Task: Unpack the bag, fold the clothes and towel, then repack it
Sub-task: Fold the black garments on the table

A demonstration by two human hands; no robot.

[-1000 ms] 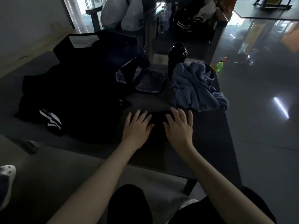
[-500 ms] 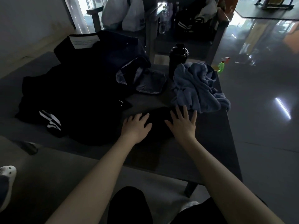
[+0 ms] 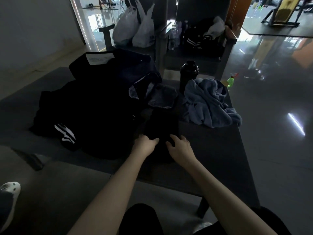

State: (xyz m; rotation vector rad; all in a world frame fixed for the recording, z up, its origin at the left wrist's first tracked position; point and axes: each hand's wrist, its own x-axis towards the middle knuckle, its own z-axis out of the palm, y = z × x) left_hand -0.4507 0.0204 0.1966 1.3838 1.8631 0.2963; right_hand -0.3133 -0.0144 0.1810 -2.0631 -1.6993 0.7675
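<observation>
My hands: my left hand and right hand lie close together but apart, both with fingers curled into the near edge of the black garment.
Garment: it lies on the table straight ahead of me. Its folds are lost in the dim light.
Table: low, dark and matt. Its right edge runs along the floor, and one leg shows under the near edge.
Bag: the dark navy bag sits at the far side of the table, open, with pale grey lining showing and a white label on top.
Clothes: a black pile of clothes with white stripes lies to the left of my hands, on a paler grey stretch of surface.
Towel: the blue-grey towel is crumpled at the table's far right corner.
Bottle: a black bottle stands upright just behind the towel.
Floor: glossy grey, mirroring a strip of light. A green spray bottle stands on it beyond the table's far corner.
Room: a pale wall is on the left, with a bright doorway beside it. Behind the table, white plastic bags and a black striped jacket sit on dark seats.
</observation>
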